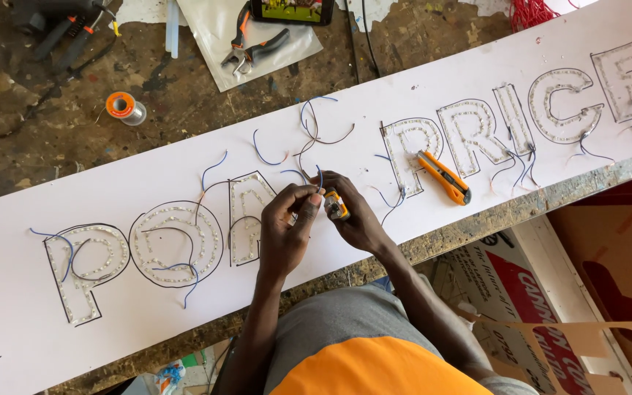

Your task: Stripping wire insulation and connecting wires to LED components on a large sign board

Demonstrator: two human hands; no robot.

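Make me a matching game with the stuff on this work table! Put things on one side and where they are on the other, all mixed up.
Things:
1. small yellow lighter
2. orange utility knife
3. solder spool
4. pliers

Places:
A. on a clear plastic sheet at the top
B. lying on the white sign board beside the outlined letters
C. on the bare, stained bench top, left of the plastic sheet
D. between the left hand and right hand

Pairs: 1-D, 2-B, 3-C, 4-A
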